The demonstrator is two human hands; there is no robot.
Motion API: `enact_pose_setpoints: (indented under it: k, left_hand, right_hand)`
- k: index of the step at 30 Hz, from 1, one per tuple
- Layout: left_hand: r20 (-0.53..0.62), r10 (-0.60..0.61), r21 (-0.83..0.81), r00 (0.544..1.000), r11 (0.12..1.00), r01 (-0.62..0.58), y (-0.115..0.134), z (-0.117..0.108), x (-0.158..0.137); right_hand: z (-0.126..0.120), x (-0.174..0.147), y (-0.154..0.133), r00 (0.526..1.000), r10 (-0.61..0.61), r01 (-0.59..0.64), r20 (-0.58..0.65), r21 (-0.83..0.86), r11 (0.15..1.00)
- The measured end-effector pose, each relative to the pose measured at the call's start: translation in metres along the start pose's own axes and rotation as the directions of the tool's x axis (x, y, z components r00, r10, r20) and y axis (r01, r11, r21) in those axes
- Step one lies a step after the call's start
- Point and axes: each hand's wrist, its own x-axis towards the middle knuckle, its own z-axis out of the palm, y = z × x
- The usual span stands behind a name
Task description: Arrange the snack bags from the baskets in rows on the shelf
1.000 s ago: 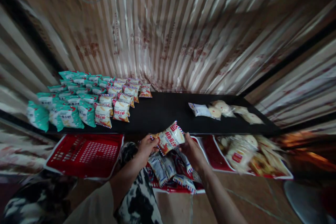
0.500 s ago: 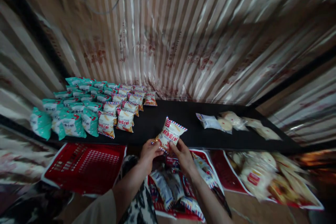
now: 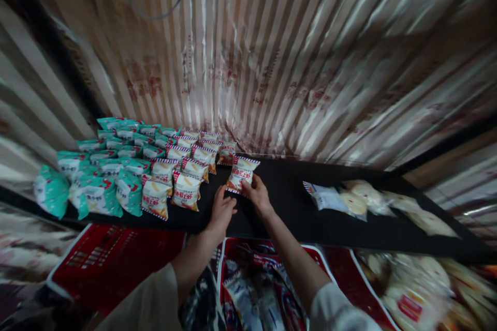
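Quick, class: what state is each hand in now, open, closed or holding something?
Left hand: open, loosely curled near the white snack bag; contact unclear.
Right hand: closed on that bag, at its lower right.

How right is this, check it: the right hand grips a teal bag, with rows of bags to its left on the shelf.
The head view shows one error: the bag in the right hand is white, not teal. Rows of bags do stand to its left on the shelf.

One left hand (image 3: 224, 212), one right hand (image 3: 258, 196) gripping one white snack bag (image 3: 239, 172), roughly eleven more white bags (image 3: 186, 191), over a dozen teal bags (image 3: 101, 196) too overlapped to number exactly, three red baskets (image 3: 143, 256), one black shelf (image 3: 281, 186) and one wire (image 3: 155, 17) are in view.
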Motion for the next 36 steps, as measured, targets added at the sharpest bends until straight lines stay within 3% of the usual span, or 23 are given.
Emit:
enact_pose_setpoints:
  k: [9, 18, 25, 31, 36]
  left_hand:
    - [0.050, 0.020, 0.021, 0.999, 1.000, -0.021, 0.008, 0.006, 0.035]
    - [-0.002, -0.005, -0.018, 1.000, 1.000, 0.005, 0.004, 0.003, 0.044]
    - [-0.005, -0.003, 0.014, 1.000, 1.000, 0.003, 0.009, 0.002, 0.049]
    - [-0.001, -0.016, 0.013, 1.000, 1.000, 0.016, 0.001, -0.002, 0.055]
    - [-0.017, -0.027, -0.011, 0.999, 1.000, 0.027, -0.004, -0.005, 0.055]
  right_hand:
    - [0.023, 0.041, -0.001, 0.998, -0.039, 0.047, 0.049, -0.160, 0.986]
    - [0.029, 0.052, 0.002, 0.987, -0.044, 0.069, 0.154, -0.161, 0.985]
    - [0.033, 0.060, 0.002, 0.985, -0.064, 0.102, 0.161, -0.242, 0.965]
    - [0.038, 0.059, 0.005, 0.992, -0.093, 0.119, 0.083, -0.405, 0.907]
    - [0.040, 0.056, 0.005, 0.995, -0.080, 0.099, 0.066, -0.370, 0.924]
